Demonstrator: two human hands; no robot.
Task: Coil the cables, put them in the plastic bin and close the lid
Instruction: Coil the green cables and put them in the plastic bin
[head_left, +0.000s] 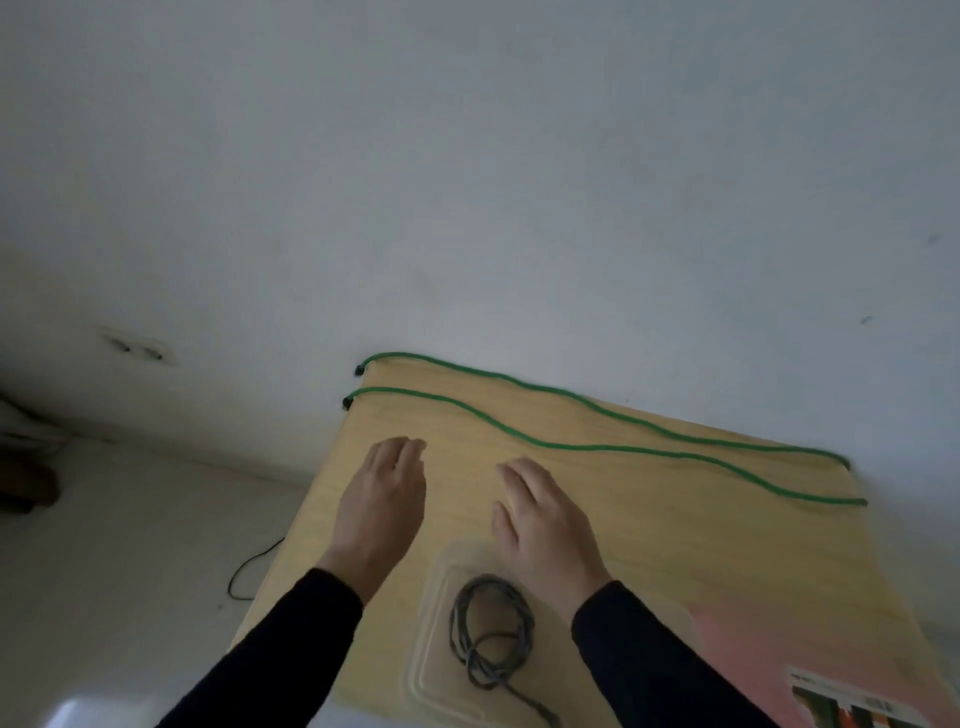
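Green cable (587, 446) stretched beyond both empty, flat-open hands, left hand (382, 506), right hand (545, 519)

A plain room, likely in a home: a small wooden table (675, 545) pushed against a bare, scuffed white wall (467, 182), a wall socket (137, 347) low on the left, a pale floor (130, 545) with a thin black cord (254, 569) trailing across it.

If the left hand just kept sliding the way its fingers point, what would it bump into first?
Most likely the nearer run of the green cable, which crosses the table just beyond the left hand. The wood between looks bare, though how high the hand hovers is hard to judge.
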